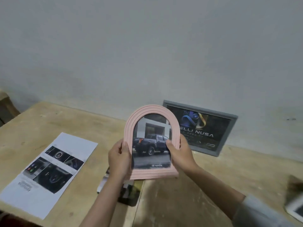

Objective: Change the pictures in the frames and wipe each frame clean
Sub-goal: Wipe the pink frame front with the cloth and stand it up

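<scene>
At the centre of the frame, both hands hold a pink arched ridged picture frame (151,141) upright above the wooden desk (196,185). The left hand (118,159) grips the frame's left edge, thumb on the front; the right hand (179,152) grips its right edge, thumb lying over the dark pickup-truck picture (151,145) inside. To the right and behind, a grey rectangular frame with a dark poster (200,128) leans against the wall. At lower left a white printed sheet of car-interior photos (49,174) lies flat on the desk. Dark printed pictures (129,193) lie below the pink frame, between the forearms.
</scene>
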{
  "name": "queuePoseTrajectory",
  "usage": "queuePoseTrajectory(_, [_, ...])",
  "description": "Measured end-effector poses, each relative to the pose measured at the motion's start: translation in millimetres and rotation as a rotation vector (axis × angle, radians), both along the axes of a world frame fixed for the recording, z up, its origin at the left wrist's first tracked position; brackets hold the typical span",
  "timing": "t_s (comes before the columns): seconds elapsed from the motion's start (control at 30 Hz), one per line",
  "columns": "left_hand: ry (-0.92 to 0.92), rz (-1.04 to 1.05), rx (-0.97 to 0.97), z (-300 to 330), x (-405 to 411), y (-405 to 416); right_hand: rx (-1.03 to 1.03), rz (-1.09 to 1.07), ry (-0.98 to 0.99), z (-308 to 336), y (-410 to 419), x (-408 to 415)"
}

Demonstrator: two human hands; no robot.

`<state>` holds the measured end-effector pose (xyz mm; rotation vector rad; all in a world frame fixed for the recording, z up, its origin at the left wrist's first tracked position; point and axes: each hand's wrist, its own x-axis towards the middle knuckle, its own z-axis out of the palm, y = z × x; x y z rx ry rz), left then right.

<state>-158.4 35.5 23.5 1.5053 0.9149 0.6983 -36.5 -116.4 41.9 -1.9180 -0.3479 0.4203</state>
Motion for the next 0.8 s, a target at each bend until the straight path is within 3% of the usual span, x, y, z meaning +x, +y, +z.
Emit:
queuePoseTrajectory(0.13, [0.096,-0.159,0.158,17.4,44.8,-68.8,-0.063,-0.113,-0.008,-0.3,-81.7,26.0])
queuePoseTrajectory(0.37, [0.208,-0.59,0.125,23.2,136.2,-200.1,-0.098,-0.28,-0.036,3.1,-233.1,79.6])
queuePoseTrajectory(0.53, [0.311,-0.683,-0.012,12.5,192.4,-250.4,-0.17,-0.323,-0.03,-5.7,-291.5,116.0])
queuePoseTrajectory(0.8, [0.31,-0.751,0.004,5.0,256.0,-296.7,-0.105,-0.434,0.002,-39.9,-322.2,181.9])
